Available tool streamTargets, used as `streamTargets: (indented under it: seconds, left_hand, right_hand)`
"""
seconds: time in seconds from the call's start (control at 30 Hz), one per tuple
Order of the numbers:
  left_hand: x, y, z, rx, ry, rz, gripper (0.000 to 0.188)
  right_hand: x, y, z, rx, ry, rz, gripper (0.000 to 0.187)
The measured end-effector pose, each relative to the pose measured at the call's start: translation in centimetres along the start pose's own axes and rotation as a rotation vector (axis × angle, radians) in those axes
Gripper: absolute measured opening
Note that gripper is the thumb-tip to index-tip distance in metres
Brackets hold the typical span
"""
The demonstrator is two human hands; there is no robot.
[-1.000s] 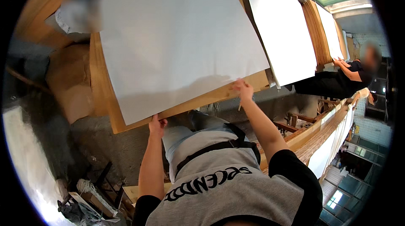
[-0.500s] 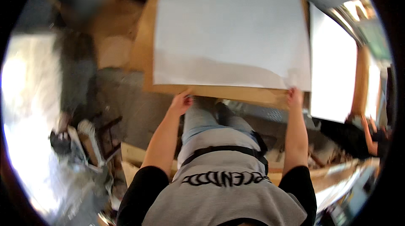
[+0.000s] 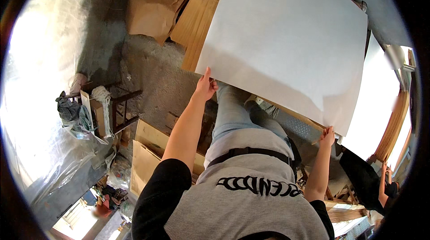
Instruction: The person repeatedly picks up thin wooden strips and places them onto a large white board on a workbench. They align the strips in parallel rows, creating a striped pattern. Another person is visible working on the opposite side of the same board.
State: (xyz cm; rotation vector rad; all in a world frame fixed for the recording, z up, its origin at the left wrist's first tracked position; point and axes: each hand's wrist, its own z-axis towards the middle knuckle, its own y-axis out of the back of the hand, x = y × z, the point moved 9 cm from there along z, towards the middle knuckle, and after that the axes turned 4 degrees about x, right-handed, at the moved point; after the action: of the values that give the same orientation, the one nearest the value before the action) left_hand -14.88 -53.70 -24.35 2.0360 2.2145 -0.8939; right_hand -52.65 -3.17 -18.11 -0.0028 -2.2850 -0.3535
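Note:
A large white sheet (image 3: 286,38) lies over a wooden board (image 3: 204,20), whose grained surface shows along the left side and as a thin strip below the near edge. My left hand (image 3: 206,88) is closed at the sheet's near left corner, thumb on top and fingers curled beneath the edge. Close to the near right corner, my right hand (image 3: 328,137) pinches the same edge. Part of its fingers is hidden. Between my two arms the sheet's near edge slants down to the right.
Brown paper or cardboard (image 3: 156,4) lies beyond the board's left side. On the left stands a dark stool (image 3: 121,110) with cloths beside it; wooden panels (image 3: 145,161) lean near my left elbow. At right are another white sheet (image 3: 378,101) and another person's arms (image 3: 384,186).
My view has turned, so the sheet now slants. My left hand has moved closer to the sheet's left corner, and less of the board shows along the near edge.

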Motion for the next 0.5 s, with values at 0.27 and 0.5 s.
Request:
streamTargets:
  seconds: [0.27,0.5]
  left_hand:
    - [-0.1,0.0,0.7,-0.028,-0.011,-0.079,0.033]
    - [-0.3,0.1,0.5,-0.045,-0.001,-0.121,0.030]
  right_hand:
    - [0.2,0.4,-0.1,0.012,-0.004,-0.021,0.019]
    - [-1.3,1.0,0.3,-0.001,-0.068,-0.033,0.017]
